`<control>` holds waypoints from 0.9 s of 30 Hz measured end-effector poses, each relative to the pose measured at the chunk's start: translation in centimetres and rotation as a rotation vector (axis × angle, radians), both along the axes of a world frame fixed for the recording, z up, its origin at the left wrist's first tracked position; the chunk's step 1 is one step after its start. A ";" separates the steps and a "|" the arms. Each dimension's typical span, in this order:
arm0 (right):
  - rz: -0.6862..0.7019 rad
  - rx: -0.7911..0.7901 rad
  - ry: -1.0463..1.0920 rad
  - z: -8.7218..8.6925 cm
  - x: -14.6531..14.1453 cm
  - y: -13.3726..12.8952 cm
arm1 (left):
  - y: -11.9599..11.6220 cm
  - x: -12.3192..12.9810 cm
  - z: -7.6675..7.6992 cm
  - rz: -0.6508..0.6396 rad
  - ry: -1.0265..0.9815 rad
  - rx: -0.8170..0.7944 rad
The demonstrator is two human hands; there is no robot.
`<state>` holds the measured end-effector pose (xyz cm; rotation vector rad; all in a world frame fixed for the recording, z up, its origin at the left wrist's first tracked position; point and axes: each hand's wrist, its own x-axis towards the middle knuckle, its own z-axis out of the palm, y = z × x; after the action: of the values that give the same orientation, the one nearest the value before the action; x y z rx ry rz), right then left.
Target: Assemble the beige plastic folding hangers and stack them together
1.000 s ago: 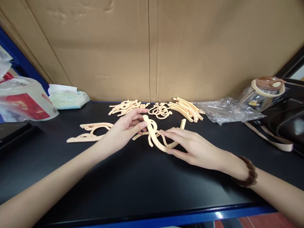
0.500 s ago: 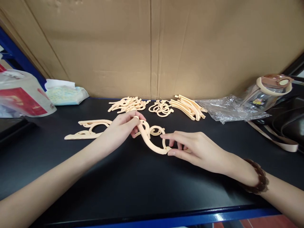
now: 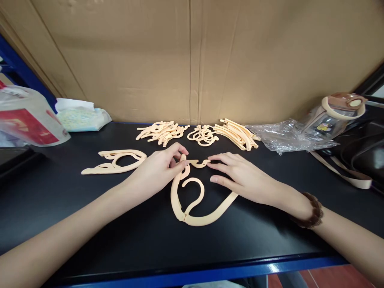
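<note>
Frame [image 3: 210, 220] of pale peach colour, one in number, is above the middle of the black table [image 3: 135, 244], in front of two hands. It has two long curved bars, meeting at the lower bend, and one hook [image 3: 203, 194] rises from this bend. I cannot tell if the bend touches the table.

The left hand [image 3: 157, 166] has a narrow grip: its thumb and fingers pinch the upper end of the left bar. One looped piece [image 3: 187, 173] shows just below these fingertips. The right hand [image 3: 249, 178] is moderately wide, thumb apart from forefinger. Its fingertips are at the end of one small wavy piece [image 3: 200, 164]; I cannot tell if they press it. The right bar passes close below this hand, partly hidden.

To the left lies one folded hanger [image 3: 108, 171]. Behind are three piles, whose pieces overlap too much for counting: short pieces [image 3: 163, 132], hooks [image 3: 203, 136] and long bars [image 3: 237, 134]. At the right are one bottle [image 3: 333, 120] and one clear plastic wrapping [image 3: 279, 138].
</note>
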<state>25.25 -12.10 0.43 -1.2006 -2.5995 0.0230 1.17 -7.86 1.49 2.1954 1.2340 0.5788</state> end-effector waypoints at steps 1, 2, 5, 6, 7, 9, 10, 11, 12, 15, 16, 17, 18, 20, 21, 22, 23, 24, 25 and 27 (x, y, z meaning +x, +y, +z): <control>-0.030 0.016 -0.003 0.1 0.1 0.0 | -0.1 0.0 0.1 0.016 0.067 0.060; -0.061 0.034 -0.008 0.3 0.2 0.0 | -0.2 -0.1 0.2 0.031 0.132 0.116; -0.143 0.071 -0.015 0.6 0.7 0.2 | -0.5 -0.1 0.6 0.072 0.284 0.229; -0.166 0.070 -0.009 0.6 0.9 0.3 | -0.5 -0.1 0.7 0.086 0.321 0.245; -0.183 0.066 -0.002 0.5 1.0 0.4 | -0.5 -0.1 0.8 0.096 0.354 0.257; -0.188 0.074 0.006 0.3 1.3 0.6 | -0.4 -0.1 0.7 0.093 0.403 0.299; -0.170 0.088 0.003 0.2 1.5 0.8 | -0.3 -0.2 0.5 0.077 0.417 0.328; -0.142 0.108 -0.004 0.0 1.6 0.9 | -0.3 -0.2 0.4 0.052 0.422 0.357; -0.111 0.128 -0.016 -0.2 1.8 1.1 | -0.2 -0.2 0.3 0.018 0.415 0.380; -0.025 0.152 -0.054 -0.4 2.2 1.4 | -0.5 -0.3 0.1 -0.175 0.375 0.351; -0.012 0.153 -0.058 -0.4 2.3 1.4 | -0.7 -0.3 0.1 -0.254 0.374 0.305; -0.007 0.152 -0.060 -0.3 2.3 1.4 | -1.1 -0.2 0.1 -0.325 0.388 0.247; -0.009 0.150 -0.059 -0.1 2.3 1.3 | -1.4 -0.1 0.1 -0.377 0.412 0.186; -0.020 0.146 -0.059 0.3 2.2 1.1 | -2.0 0.1 0.1 -0.417 0.462 0.092; -0.020 0.143 -0.061 0.5 2.1 1.0 | -2.2 0.2 0.1 -0.416 0.476 0.072; -0.016 0.137 -0.061 0.7 2.0 0.9 | -2.4 0.3 0.1 -0.410 0.478 0.068; -0.008 0.131 -0.057 0.8 1.9 0.8 | -2.4 0.3 0.1 -0.401 0.472 0.073; 0.002 0.128 -0.048 0.8 1.8 0.7 | -2.3 0.2 0.1 -0.391 0.466 0.080; 0.013 0.129 -0.037 0.8 1.7 0.7 | -2.2 0.2 0.1 -0.377 0.461 0.085; 0.032 0.140 -0.030 0.5 1.6 0.7 | -1.9 -0.1 0.0 -0.352 0.458 0.088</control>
<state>26.85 -11.41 0.97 -1.1179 -2.5972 -0.1688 1.08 -9.75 1.54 2.6329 1.0014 -0.0169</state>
